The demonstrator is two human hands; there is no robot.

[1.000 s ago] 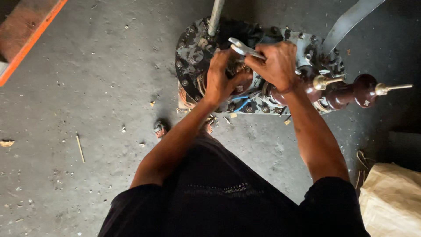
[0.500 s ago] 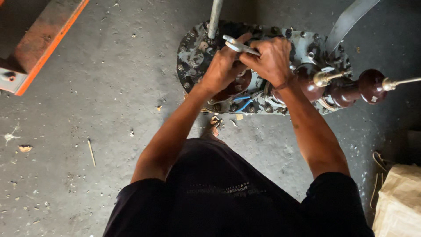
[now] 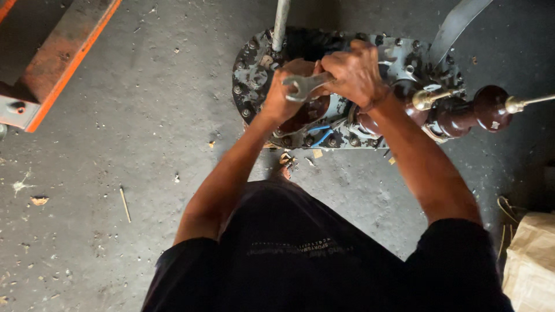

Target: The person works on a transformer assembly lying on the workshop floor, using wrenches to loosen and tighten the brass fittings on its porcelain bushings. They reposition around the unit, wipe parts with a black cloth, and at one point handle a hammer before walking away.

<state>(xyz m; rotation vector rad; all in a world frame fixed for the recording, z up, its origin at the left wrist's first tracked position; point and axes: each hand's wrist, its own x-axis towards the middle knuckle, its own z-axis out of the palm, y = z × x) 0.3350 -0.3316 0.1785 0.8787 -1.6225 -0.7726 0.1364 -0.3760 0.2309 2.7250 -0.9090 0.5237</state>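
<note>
My right hand point(image 3: 355, 72) is clenched around the shank of an open-ended spanner point(image 3: 303, 84); my left hand point(image 3: 283, 98) grips a brown insulator point(image 3: 309, 110) on the bolted metal cover plate point(image 3: 254, 63) lying on the floor. The spanner looks rigid and possibly greasy; I judge a far-end grip best. The insulator seems brittle.

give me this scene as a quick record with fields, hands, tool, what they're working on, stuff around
left hand: left hand closed over the dark brown rounded insulator on the plate
right hand: right hand gripping the silver open-ended metal spanner
workpiece: grey oval metal cover plate ringed with bolts, lying on the floor
attached parts: dark brown ribbed ceramic bushing with brass stud, to the right; blue wires at the near edge
surroundings: grey concrete floor; orange steel beam upper left; tan sack lower right
</note>
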